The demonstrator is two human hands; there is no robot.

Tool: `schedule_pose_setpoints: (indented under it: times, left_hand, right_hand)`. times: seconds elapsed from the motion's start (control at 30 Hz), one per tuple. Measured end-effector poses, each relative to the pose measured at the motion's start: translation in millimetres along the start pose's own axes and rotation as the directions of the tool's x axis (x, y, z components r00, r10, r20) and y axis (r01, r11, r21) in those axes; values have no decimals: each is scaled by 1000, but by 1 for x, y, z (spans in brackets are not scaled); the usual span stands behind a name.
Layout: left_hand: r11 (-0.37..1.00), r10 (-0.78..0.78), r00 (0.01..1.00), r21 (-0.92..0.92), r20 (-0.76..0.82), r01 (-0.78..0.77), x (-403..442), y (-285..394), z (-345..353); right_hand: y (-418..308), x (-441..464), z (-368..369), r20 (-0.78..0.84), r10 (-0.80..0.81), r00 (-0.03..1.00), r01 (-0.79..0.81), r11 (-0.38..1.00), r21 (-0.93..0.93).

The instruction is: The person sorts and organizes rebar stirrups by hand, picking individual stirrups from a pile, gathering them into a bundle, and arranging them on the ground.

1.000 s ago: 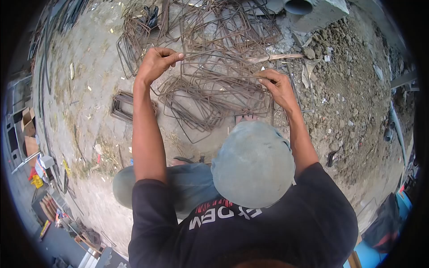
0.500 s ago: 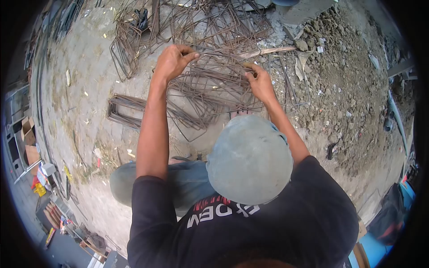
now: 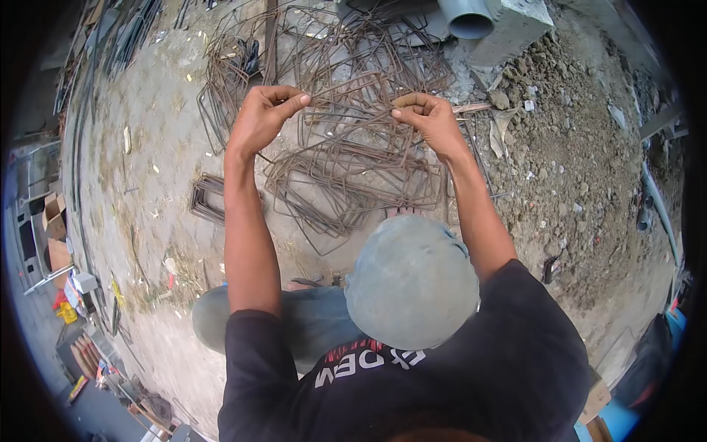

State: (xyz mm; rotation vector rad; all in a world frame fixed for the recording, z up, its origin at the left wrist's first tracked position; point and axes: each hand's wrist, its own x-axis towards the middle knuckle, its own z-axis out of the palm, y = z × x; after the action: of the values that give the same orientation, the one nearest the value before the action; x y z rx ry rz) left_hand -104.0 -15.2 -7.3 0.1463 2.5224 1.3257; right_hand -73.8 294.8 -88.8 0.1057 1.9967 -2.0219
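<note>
My left hand (image 3: 259, 124) pinches the left end of a thin rectangular rebar stirrup (image 3: 345, 86) between thumb and fingers. At its other end, my right hand (image 3: 436, 127) grips the stirrup with thumb and bent fingers. The stirrup appears raised over the ground, though its outline blends with the rods behind it. Below both hands, close to my knees, lies a heap of rusty stirrups (image 3: 353, 177). A neater stack of stirrups (image 3: 208, 197) rests left of the heap, partly behind my left forearm.
A tangled pile of bent rods (image 3: 368, 40) spreads beyond my hands. A grey pipe (image 3: 471, 22) lies at the top, near a concrete block (image 3: 513, 33). Rubble and soil (image 3: 567, 169) cover the right side. Long bars (image 3: 74, 169) run along the left, with cardboard boxes (image 3: 54, 215) beyond.
My hands have moved slightly apart, and the right hand is farther forward, off the near heap. The view has shifted, bringing the grey pipe more into sight.
</note>
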Motion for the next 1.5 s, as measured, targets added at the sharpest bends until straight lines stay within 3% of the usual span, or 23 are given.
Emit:
schedule_pose_setpoints:
  times: [0.1,0.17,0.3,0.5,0.57,0.6,0.7,0.77,0.87,0.93,0.97,1.07,1.17,1.27,1.33,1.43,1.47,1.5]
  left_hand:
    - [998,3,999,-55,41,-1,-1,-1,-4]
    - [998,12,998,-66,61,-8,-3,-1,-4]
    - [966,24,994,-257,106,4,-4,-17,-4]
    - [929,47,978,-369,203,32,-7,-19,-8]
    - [889,56,971,-454,233,57,-5,-27,-5]
    - [860,73,971,-508,228,55,-4,-31,1]
    - [744,123,966,-665,226,61,4,-38,26]
    - [637,162,959,-767,233,79,11,-40,37]
    - [301,166,985,-954,56,3,15,-26,46]
    - [329,72,997,-944,12,-12,18,-18,38]
    - [342,27,1000,-940,-9,-18,18,-15,35]
    - [386,-165,985,-922,-44,23,16,-18,36]
    - [340,-243,970,-935,16,101,20,-41,56]
    - [272,-281,953,-943,111,190,20,-40,96]
    - [301,-325,937,-926,126,229,17,-24,109]
    - [425,-368,925,-867,98,261,10,5,121]
    - [390,-363,920,-873,148,294,10,3,123]
    - [358,-353,915,-876,193,323,11,-2,123]
  right_hand:
    - [2,-6,-4,31,-25,999,22,995,95]
    - [0,-9,-8,66,-53,996,47,994,98]
    - [-1,-10,-13,161,-144,976,127,985,114]
    - [-6,-5,-12,180,-136,974,122,989,87]
    - [-3,-8,-6,186,-36,982,-17,961,278]
    - [-3,-10,-1,194,13,981,-85,926,368]
    - [-5,-14,26,254,20,967,-111,931,348]
    - [15,-5,47,129,30,991,-78,917,391]
    - [31,5,60,-148,101,984,-23,892,452]
    - [46,16,44,-382,-125,916,148,988,33]
    - [54,19,31,-453,-265,851,196,961,-195]
    - [42,1,-3,-459,-585,668,183,727,-662]
    - [4,-37,24,-305,-446,842,261,830,-492]
    - [33,-36,62,-138,-67,988,36,977,-212]
    - [46,-26,70,5,113,994,-113,993,46]
    - [43,-40,56,64,168,984,-176,971,164]
    - [52,-43,46,37,118,992,-122,987,103]
    - [59,-43,27,-88,4,996,-12,996,-86]
